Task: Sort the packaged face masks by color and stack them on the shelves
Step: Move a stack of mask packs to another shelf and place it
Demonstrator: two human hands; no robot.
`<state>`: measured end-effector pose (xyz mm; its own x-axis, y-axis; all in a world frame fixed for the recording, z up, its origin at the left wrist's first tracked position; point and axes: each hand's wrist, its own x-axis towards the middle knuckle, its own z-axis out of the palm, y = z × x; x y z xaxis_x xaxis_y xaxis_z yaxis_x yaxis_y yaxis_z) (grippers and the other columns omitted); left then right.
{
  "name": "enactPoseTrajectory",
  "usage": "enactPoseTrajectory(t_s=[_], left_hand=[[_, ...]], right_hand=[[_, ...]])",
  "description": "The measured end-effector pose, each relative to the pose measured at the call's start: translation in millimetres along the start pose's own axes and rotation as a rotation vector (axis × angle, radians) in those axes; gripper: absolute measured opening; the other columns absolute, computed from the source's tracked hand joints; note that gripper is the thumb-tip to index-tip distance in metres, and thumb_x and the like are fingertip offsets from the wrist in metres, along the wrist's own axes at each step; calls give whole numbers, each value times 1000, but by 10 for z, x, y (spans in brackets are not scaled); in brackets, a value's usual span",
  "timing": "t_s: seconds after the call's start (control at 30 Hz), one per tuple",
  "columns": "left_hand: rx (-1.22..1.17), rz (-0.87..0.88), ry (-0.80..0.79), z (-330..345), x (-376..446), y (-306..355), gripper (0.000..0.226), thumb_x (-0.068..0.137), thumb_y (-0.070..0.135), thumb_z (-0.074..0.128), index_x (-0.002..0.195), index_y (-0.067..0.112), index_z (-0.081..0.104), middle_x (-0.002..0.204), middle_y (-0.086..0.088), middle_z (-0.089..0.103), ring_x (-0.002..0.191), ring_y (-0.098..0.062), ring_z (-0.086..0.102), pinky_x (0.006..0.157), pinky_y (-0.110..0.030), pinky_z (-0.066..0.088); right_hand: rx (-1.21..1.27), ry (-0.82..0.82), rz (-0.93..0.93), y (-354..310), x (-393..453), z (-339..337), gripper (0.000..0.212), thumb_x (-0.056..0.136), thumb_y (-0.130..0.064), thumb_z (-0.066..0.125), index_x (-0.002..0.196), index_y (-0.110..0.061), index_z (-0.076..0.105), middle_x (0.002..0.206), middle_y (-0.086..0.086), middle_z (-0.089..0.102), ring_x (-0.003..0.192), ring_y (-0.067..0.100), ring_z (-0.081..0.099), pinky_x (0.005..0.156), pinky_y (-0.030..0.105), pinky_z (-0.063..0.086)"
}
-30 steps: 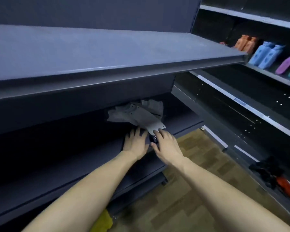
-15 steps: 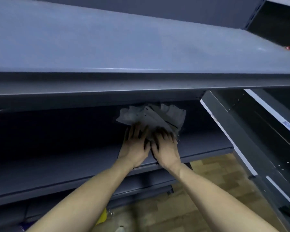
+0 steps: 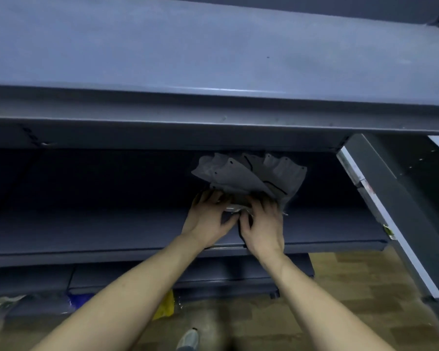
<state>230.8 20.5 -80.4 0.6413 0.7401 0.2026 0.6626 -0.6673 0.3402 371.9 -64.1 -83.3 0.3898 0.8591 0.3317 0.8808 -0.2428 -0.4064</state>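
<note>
Grey mask packets (image 3: 249, 173) | fanned at 12 o'clock, touching my fingertips | left hand (image 3: 209, 220), right hand (image 3: 262, 225) equally near, fingers curled on near edge

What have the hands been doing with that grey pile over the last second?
Both hands slid forward: the left hand and right hand now press on the near edge of the grey mask packets, fingers curling over it. The pile stays fanned on the same shelf.
</note>
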Motion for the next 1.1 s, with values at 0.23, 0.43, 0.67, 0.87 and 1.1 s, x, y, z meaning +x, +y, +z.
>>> enactPoseTrajectory(t_s=[0.23,0.43,0.67,0.87,1.1], left_hand=[[14,-129,70,6,-187,108,44,89,47,45,116,22,70,112,-2,66,98,-30,55,79,-38,46],[17,-183,119,-115,-456,146,44,91,46,46,120,21,68,111,0,67,96,-27,57,77,-36,44],[-28,-212,131,-322,-782,-153,45,85,3,60,126,20,66,119,2,67,105,-26,59,87,-36,46],[-71,-237,134,-612,-717,-393,48,100,13,48,145,31,48,127,1,64,112,-23,60,89,-29,45],[-131,-253,343,-934,-714,-681,41,100,43,41,137,32,55,123,-3,65,101,-30,66,78,-39,55]], right_hand=[[40,-95,-91,65,23,29,39,82,-38,60,114,-18,68,124,6,63,117,30,53,107,47,37],[184,-86,-186,43,-79,-87,31,81,-32,66,110,-24,65,108,-2,65,102,23,55,89,33,41],[194,-93,-223,14,-140,-101,34,81,-15,71,114,-22,66,112,-4,67,103,23,61,91,34,44],[172,-99,-242,-307,-30,-136,32,91,-19,69,123,-19,64,116,1,70,102,27,66,82,38,55],[355,-171,-35,-700,132,-178,34,92,-43,66,118,-24,57,104,-7,69,94,12,63,80,30,49]])
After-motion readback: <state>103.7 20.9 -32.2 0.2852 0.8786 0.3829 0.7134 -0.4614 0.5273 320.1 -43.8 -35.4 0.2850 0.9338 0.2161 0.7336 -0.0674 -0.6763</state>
